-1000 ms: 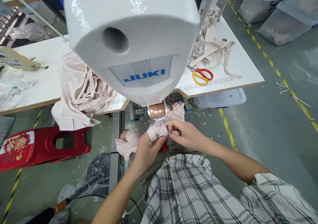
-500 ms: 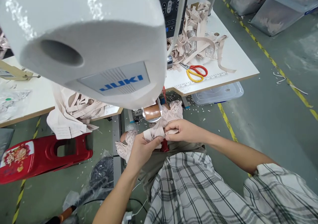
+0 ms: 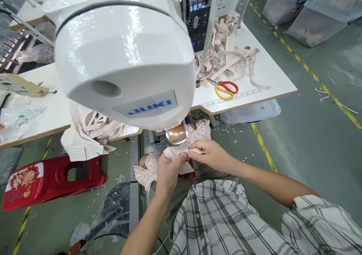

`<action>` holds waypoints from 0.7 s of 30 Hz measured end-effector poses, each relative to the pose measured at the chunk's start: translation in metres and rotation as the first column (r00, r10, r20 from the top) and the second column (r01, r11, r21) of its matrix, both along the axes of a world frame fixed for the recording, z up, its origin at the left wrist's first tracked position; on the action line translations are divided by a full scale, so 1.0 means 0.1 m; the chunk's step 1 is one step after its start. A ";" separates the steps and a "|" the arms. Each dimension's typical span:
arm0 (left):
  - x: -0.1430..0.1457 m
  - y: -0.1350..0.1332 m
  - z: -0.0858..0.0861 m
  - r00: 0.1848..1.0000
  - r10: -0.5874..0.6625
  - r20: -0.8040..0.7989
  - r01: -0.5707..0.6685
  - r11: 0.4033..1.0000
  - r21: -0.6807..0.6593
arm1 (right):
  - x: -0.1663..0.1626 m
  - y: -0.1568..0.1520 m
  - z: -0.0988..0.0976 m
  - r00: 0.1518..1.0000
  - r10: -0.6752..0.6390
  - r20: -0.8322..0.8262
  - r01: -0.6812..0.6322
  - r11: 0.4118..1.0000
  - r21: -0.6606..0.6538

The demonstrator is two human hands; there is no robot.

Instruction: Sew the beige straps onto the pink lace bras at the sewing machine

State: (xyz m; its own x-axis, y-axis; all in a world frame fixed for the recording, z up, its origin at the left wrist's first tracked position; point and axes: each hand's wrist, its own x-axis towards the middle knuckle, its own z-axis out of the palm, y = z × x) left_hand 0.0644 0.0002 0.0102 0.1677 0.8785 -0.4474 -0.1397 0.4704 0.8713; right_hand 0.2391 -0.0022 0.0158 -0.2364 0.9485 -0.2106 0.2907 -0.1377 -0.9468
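A pale pink lace bra (image 3: 151, 165) lies across my lap, below the head of a white sewing machine (image 3: 127, 78). My left hand (image 3: 169, 170) pinches the fabric at the bra's middle between thumb and fingers. Close beside it, my right hand (image 3: 207, 154) grips a narrow pale end of the same bra between thumb and forefinger. The two thumbs nearly meet. One lace cup hangs left of my hands, and another shows beyond them. A copper-coloured shiny part (image 3: 177, 133) under the machine head sits just above the fabric.
Red-and-yellow-handled scissors (image 3: 226, 89) rest on the white table (image 3: 273, 76), near a heap of pale straps (image 3: 217, 55). More straps (image 3: 98, 125) overhang the left table edge. A red stool (image 3: 53, 179) stands on the floor at left. Clear plastic bins (image 3: 308, 25) are at far right.
The view has shifted, so more of the machine's top shows. Both hands keep their pinch on the bra; the fabric between them now lies flatter and more spread out.
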 end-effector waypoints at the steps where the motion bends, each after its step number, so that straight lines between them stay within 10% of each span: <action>1: 0.00 -0.02 0.00 1.000 0.018 0.004 -0.018 1.000 0.011 | 0.00 0.01 0.02 0.999 0.002 0.040 -0.004 0.999 0.051; 10: -0.18 -0.22 -0.02 0.951 0.100 0.292 -0.113 0.993 0.029 | 0.13 0.38 0.57 0.918 0.188 -0.350 -0.278 0.933 -0.228; 14: -0.21 -0.20 0.05 0.975 0.046 0.220 -0.117 0.939 0.322 | 0.11 0.63 0.81 0.862 0.475 -0.176 -0.498 0.859 -0.118; 18: -0.41 0.04 0.04 0.966 0.097 -0.240 0.151 0.538 0.829 | 0.11 0.83 0.86 0.869 0.370 0.328 -0.428 0.895 0.123; 21: -0.53 0.28 0.01 0.781 0.170 -0.601 0.566 0.214 0.796 | 0.10 0.88 0.84 0.836 0.336 0.434 -0.445 0.877 0.179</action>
